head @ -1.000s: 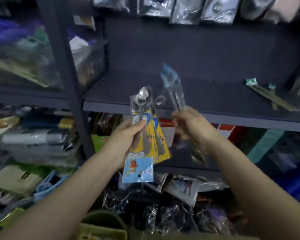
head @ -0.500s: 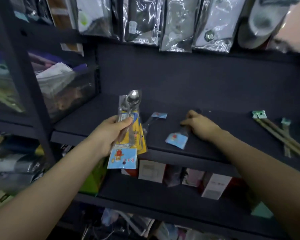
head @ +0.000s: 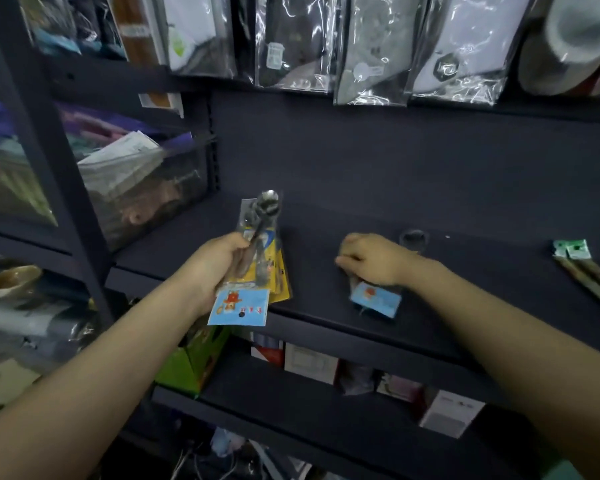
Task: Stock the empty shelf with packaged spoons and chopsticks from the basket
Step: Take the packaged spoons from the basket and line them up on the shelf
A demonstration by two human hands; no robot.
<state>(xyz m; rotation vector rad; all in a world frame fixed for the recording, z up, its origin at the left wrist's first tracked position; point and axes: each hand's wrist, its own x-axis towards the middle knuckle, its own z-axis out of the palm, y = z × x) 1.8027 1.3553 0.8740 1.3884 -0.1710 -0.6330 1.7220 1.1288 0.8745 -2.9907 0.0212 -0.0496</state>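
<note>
Up front, the left hand point(head: 219, 265) is clenched around a bundle of packaged spoons point(head: 260, 251), held upright over the front edge of the dark shelf point(head: 326, 289); the spoon bowls point up, the yellow backing cards fan out below the fingers, and a blue header card with a cartoon print hangs at the bottom of the bundle. Further right, the right hand point(head: 374, 259) lies palm down on the shelf board with its fingers curled over 1 more spoon packet point(head: 376, 301), which lies flat on the board with its blue header card poking out toward the front edge beneath the wrist. Whether the fingers are actually gripping that packet or only resting on it cannot be told. Behind the hand, the packet's far end shows as a dim clear-plastic shape. At the far right of the same shelf lie packaged chopsticks point(head: 589, 271) with green-and-white header tags, well apart from both hands. Glossy plastic-wrapped goods point(head: 371, 53) hang from the level above, and small boxes point(head: 310, 363) stand on the shelf below.
</note>
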